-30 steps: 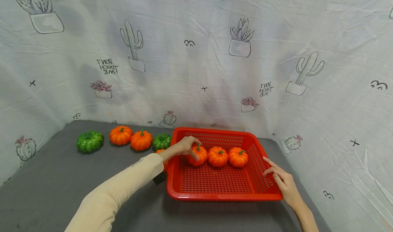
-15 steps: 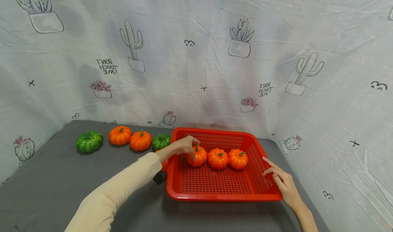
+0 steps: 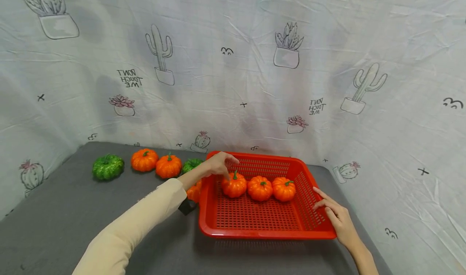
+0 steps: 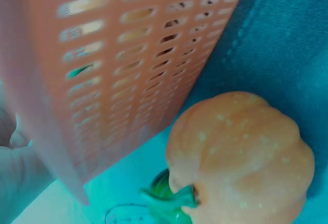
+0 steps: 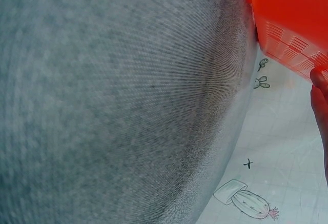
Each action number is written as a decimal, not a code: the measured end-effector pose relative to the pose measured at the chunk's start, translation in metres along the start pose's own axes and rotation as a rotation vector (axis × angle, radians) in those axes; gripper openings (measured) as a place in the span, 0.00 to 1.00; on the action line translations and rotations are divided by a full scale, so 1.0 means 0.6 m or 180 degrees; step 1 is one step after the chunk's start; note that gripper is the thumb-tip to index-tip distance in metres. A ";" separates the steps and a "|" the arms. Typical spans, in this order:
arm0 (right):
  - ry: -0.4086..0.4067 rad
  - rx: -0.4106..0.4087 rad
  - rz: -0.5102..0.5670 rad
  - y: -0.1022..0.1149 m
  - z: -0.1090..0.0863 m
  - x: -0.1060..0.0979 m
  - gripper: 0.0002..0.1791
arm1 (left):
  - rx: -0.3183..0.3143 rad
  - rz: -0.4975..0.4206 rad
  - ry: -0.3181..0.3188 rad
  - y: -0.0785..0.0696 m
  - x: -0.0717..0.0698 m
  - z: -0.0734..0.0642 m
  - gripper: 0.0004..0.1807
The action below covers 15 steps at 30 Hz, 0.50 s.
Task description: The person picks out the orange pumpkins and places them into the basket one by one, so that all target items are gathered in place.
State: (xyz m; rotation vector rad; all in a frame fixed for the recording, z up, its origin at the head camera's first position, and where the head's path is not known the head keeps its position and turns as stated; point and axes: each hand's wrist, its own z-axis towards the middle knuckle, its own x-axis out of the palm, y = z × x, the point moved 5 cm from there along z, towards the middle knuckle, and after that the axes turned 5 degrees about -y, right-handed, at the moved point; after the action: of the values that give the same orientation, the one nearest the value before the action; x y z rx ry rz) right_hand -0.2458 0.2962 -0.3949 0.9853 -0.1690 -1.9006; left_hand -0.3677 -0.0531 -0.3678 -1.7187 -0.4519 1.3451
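Sitting in the slotted basket (image 3: 269, 233) are ribbed pumpkins (image 3: 259, 189).

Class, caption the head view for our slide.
Left hand by a row of three orange pumpkins in a red basket; right hand on its rim.

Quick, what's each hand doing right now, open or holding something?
Left hand: open, holding nothing, near an orange pumpkin.
Right hand: open, resting on the red basket.
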 end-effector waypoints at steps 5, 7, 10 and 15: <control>0.0010 0.0045 0.0044 -0.002 -0.002 0.000 0.17 | 0.0235 -0.0470 0.0034 0.003 -0.023 -0.023 0.28; 0.0018 0.0080 0.0056 -0.004 -0.003 0.000 0.17 | 0.0285 -0.0651 0.0048 0.007 -0.033 -0.034 0.27; 0.0015 0.0157 0.0067 -0.008 -0.003 -0.001 0.17 | 0.0363 -0.0869 0.0018 0.014 -0.048 -0.049 0.26; 0.0057 0.0211 0.0001 -0.010 -0.004 0.001 0.17 | 0.0530 -0.1072 -0.0174 0.030 -0.068 -0.076 0.25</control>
State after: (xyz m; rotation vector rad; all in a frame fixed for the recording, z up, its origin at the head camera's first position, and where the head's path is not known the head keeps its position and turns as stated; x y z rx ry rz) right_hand -0.2485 0.2996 -0.3996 1.0463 -0.2229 -1.8958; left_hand -0.3442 -0.1116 -0.3570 -1.4005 -0.6128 1.1522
